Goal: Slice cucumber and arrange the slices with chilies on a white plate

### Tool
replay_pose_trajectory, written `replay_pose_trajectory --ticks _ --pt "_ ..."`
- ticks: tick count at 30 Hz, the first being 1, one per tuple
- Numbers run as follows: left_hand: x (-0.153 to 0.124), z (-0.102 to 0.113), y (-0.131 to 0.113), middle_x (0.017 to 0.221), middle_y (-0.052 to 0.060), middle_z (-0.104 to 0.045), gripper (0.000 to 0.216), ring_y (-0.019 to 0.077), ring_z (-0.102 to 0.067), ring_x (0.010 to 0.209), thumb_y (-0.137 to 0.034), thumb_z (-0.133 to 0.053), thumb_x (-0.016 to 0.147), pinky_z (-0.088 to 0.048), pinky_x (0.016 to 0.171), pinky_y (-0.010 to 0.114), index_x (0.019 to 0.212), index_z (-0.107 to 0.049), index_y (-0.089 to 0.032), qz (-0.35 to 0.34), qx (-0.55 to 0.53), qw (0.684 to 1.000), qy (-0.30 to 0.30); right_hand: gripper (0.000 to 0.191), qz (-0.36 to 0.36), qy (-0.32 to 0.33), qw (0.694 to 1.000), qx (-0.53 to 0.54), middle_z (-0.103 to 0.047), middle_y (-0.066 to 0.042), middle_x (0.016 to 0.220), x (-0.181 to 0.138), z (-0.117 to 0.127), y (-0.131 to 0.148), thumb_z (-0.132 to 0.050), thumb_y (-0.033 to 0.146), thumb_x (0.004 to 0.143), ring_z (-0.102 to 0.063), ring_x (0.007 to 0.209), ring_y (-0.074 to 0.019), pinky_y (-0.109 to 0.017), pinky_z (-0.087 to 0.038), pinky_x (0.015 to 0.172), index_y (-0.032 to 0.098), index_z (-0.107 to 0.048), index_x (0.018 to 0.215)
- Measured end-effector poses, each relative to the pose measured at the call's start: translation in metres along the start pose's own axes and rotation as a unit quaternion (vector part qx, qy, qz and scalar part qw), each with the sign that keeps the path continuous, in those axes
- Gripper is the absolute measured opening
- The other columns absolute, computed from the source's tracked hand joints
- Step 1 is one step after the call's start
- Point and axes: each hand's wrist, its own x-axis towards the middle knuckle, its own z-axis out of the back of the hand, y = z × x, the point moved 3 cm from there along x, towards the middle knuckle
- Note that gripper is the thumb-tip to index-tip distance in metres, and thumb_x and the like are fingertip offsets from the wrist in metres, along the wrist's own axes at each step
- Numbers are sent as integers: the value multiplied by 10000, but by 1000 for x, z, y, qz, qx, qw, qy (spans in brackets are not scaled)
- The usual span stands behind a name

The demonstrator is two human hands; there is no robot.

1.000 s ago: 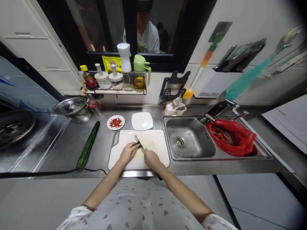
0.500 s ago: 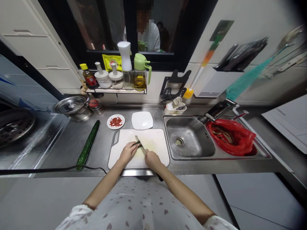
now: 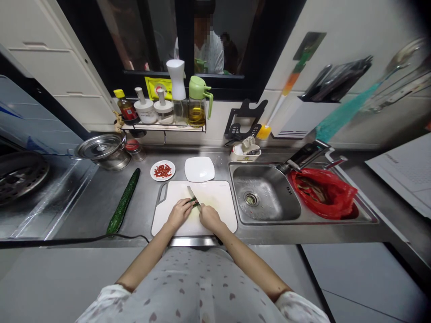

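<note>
A white cutting board (image 3: 218,197) lies on the steel counter in front of me. My left hand (image 3: 179,212) is curled over a small green vegetable piece (image 3: 194,202) and pins it to the board. My right hand (image 3: 209,218) is closed round the handle of a knife (image 3: 192,194), whose blade rests against the green piece beside my left fingertips. Pale cut bits lie on the board just right of the blade.
A whole cucumber (image 3: 124,202) lies left of the board, over a black cable (image 3: 67,241). Behind the board sit a small dish of red chilli (image 3: 162,171) and an empty white plate (image 3: 199,169). The sink (image 3: 266,197) with a red bag (image 3: 323,192) is on the right; a lidded pot (image 3: 101,150) stands at the left.
My right hand and the knife have shifted slightly left, closer to my left fingers. The left hand has stayed on the green piece.
</note>
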Motion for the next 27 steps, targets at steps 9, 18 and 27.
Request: replay_pose_trajectory --ticks 9,18,27 --pt "-1 -1 1 1124 79 -652 263 186 -602 1039 -272 -481 951 -535 914 380 1110 -686 -233 -10 4 1000 0 326 -4 11 1000 3 -679 -173 1026 -4 -2 -2 -367 115 905 -645 1001 -251 -310 -453 785 105 -513 1196" --pt "-1 -2 3 1122 83 -652 270 187 -607 1037 -279 -475 951 -544 902 389 1111 -690 -238 -8 -1 1000 -3 292 -7 20 1000 2 -676 -168 1019 -8 -3 -5 -378 125 918 -643 1008 -236 -299 -446 797 118 -527 1169" --pt "-1 -1 2 1137 78 -647 259 179 -602 1042 -267 -489 946 -528 918 368 1113 -684 -232 -6 -2 1000 2 354 -3 5 1000 8 -676 -167 1041 9 -3 2 -373 109 904 -639 1024 -235 -297 -453 800 100 -503 1233"
